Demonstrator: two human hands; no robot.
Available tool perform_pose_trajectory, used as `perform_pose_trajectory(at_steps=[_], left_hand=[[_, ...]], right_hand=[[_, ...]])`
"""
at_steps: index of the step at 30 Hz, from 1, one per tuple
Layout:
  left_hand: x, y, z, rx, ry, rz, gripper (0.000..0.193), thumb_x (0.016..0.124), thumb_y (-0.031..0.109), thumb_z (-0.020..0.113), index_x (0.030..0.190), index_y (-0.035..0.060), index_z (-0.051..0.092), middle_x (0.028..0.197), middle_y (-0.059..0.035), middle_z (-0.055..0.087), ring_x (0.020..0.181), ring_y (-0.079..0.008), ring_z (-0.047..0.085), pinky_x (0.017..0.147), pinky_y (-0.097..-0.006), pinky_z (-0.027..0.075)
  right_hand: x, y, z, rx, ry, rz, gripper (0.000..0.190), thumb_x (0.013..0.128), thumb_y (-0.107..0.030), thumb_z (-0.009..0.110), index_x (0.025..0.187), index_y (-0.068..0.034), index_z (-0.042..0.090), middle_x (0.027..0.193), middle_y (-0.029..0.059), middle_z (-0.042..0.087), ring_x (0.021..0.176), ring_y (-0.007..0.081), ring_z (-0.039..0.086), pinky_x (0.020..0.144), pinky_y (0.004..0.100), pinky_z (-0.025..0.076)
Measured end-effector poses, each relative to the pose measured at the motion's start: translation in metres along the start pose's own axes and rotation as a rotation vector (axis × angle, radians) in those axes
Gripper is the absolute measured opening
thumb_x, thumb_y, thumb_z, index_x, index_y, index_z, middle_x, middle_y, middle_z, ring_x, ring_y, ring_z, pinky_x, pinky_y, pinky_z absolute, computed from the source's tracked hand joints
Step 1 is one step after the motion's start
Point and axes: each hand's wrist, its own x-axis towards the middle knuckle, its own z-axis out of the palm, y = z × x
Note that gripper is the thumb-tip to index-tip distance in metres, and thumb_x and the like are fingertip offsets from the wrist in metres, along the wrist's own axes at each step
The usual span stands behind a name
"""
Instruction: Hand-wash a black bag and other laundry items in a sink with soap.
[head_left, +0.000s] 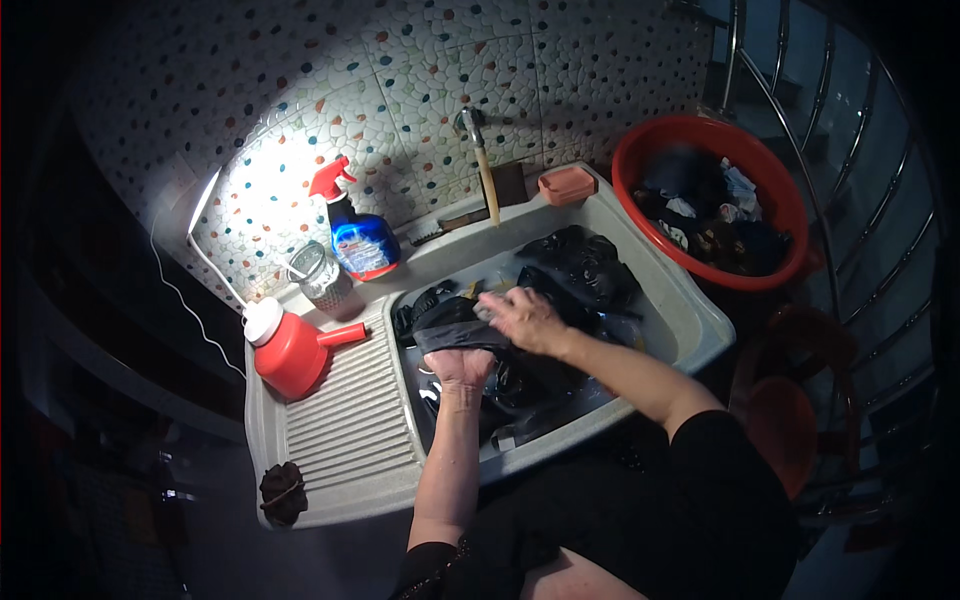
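Dark wet clothes (592, 262) lie in soapy water in the basin of a laundry sink (679, 322). My left hand (461, 365) is inside or under a dark garment (457, 326), which drapes over its fingers above the water. Just right of that cloth, my right hand (521, 319) has its fingers bent around something small and pale, possibly a piece of soap; blur hides its exact shape. A ribbed washboard (349, 420) is moulded into the sink's left side.
Along the left and back rim stand a red dipper (289, 356), a mesh cup (322, 281), a blue spray bottle (364, 240), a brush (450, 225) and a pink soap dish (566, 185). A hose-tipped faucet (484, 161) overhangs the basin. A red tub (787, 262) holds clothes.
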Motion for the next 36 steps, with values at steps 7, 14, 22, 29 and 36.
perform_pose_trajectory(at_steps=[7,14,22,29,36], left_hand=[[0.008,0.015,0.001,-0.057,0.02,-0.017,0.048,0.089,0.036,0.031,0.113,-0.0004,0.051,0.117,-0.0211,0.051,0.108,-0.0394,0.048,0.095,-0.0537,0.035],[0.007,0.016,-0.007,0.053,0.042,-0.012,0.049,0.089,0.038,0.03,0.116,0.0011,0.049,0.118,-0.0211,0.05,0.108,-0.0396,0.047,0.095,-0.0548,0.035],[0.006,0.007,-0.008,0.264,0.01,-0.043,0.051,0.085,0.047,0.039,0.108,0.0036,0.052,0.105,-0.0151,0.057,0.098,-0.0296,0.054,0.086,-0.0426,0.044],[-0.002,0.011,0.003,0.326,-0.119,-0.379,0.05,0.083,0.048,0.046,0.103,0.0023,0.055,0.101,-0.0113,0.058,0.091,-0.0228,0.057,0.08,-0.034,0.046],[-0.004,0.005,0.01,0.162,-0.095,-0.303,0.044,0.081,0.036,0.046,0.107,0.0016,0.054,0.107,-0.0136,0.056,0.095,-0.0268,0.053,0.082,-0.0376,0.041]], right_hand=[[0.006,0.056,-0.017,1.184,-0.226,0.845,0.04,0.087,-0.037,0.049,0.107,-0.002,0.052,0.085,0.0118,0.06,0.07,0.0192,0.061,0.06,0.034,0.051],[-0.009,0.038,-0.039,1.831,-0.513,0.582,0.038,0.083,-0.03,0.058,0.102,0.003,0.052,0.082,0.0111,0.06,0.071,0.0164,0.062,0.063,0.0287,0.053],[0.003,0.004,-0.033,1.186,-0.604,0.12,0.043,0.075,-0.026,0.064,0.109,-0.001,0.055,0.112,0.0148,0.051,0.096,0.0179,0.054,0.073,0.0266,0.048],[0.02,-0.012,-0.046,1.028,-0.655,0.086,0.041,0.073,-0.029,0.066,0.101,0.0,0.061,0.123,0.0138,0.037,0.099,0.0217,0.048,0.079,0.0309,0.044],[0.012,-0.014,-0.048,1.56,-0.54,0.322,0.033,0.082,-0.025,0.058,0.1,0.002,0.055,0.082,0.0059,0.059,0.075,0.011,0.057,0.068,0.0233,0.045]])
